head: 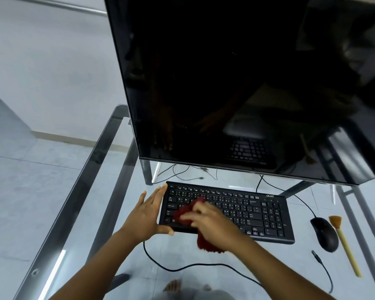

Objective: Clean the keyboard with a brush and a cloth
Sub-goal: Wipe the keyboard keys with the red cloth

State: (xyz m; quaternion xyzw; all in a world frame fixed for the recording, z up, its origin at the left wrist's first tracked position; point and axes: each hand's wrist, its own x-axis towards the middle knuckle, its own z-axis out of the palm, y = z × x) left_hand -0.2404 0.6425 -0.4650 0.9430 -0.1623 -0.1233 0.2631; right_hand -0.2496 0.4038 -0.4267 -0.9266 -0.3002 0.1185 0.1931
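Cool, dim, even light. The dark monitor [225,83] mirrors the room faintly; a bright streak glints on the glass table [59,263] (lower left). The right hand [212,221] and cloth [207,243] are motion-blurred; the frame's edges bow.

matt black plastic keyboard [236,210], fuzzy red cloth [185,213], clear glass table [108,191]

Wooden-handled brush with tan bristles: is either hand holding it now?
No, the wooden-handled brush lies on the glass desk beside the black mouse; the right hand holds a dark red cloth on the black keyboard.
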